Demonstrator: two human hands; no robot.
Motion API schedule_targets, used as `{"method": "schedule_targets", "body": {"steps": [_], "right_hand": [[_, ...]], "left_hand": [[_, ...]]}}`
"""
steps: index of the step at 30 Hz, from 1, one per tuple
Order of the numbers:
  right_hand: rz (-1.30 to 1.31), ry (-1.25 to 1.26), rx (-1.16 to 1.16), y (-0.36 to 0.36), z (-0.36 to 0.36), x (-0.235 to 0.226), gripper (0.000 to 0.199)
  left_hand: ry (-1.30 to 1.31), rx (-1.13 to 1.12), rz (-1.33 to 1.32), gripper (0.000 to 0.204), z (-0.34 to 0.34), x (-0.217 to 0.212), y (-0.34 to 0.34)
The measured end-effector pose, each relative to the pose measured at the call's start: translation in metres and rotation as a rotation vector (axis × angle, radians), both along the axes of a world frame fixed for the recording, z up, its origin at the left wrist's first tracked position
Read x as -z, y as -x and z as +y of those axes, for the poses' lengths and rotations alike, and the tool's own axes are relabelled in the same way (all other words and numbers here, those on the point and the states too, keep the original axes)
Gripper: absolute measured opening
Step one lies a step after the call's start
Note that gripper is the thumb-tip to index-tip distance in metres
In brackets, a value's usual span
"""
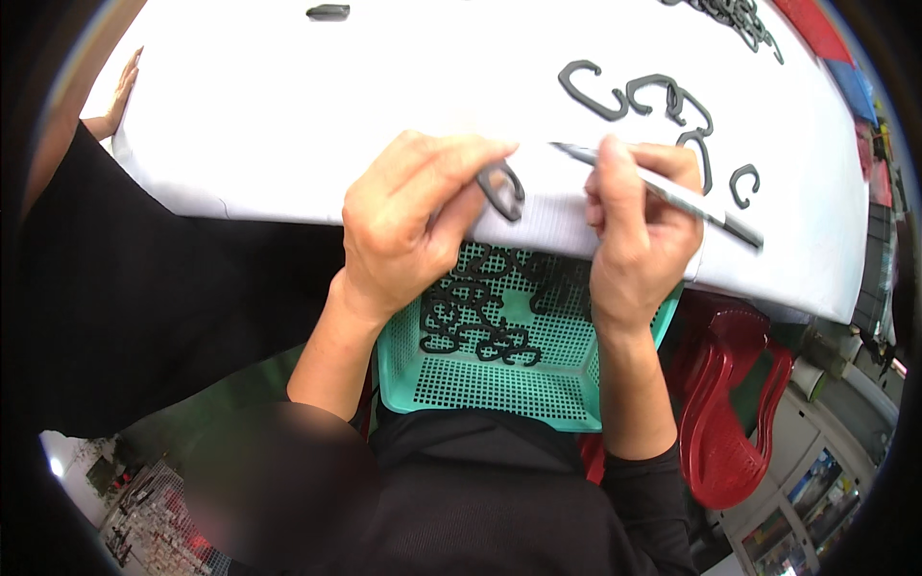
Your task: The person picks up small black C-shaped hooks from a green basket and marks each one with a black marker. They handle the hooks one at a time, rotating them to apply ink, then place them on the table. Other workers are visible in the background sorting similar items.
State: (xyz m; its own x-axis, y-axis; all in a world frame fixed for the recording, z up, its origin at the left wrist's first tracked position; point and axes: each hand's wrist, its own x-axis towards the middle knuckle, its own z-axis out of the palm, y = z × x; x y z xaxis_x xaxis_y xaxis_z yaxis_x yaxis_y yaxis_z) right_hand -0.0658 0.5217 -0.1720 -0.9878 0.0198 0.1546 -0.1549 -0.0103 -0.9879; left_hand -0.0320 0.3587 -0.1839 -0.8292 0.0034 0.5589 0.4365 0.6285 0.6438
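My left hand pinches a black C-shaped ring between thumb and fingers, just over the near edge of the white table. Closed around a grey-white pen with a dark tip is my right hand. The tip points left toward the ring and stands apart from it. Below both hands sits a green plastic basket with many more black C-shaped rings in it. On the table beyond my right hand lie several loose rings, and a small one rests to its right.
The white table spans the far side. A heap of black rings lies at its far right, and a small dark piece at the far left. Another person in black is close on my left. A red plastic chair stands at right.
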Motion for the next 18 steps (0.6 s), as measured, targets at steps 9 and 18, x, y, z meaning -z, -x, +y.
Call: {"method": "schedule_targets", "body": {"steps": [9,18], "right_hand": [[0.513,-0.766,0.026,0.042,0.021,-0.003,0.02],[0.539,-0.745,-0.061,0.035,0.01,-0.005,0.02]], "left_hand": [[0.112,0.452,-0.265,0.042,0.011,-0.029,-0.025],[0.038,-0.06,-0.124,0.042,0.01,-0.029,-0.001]]}}
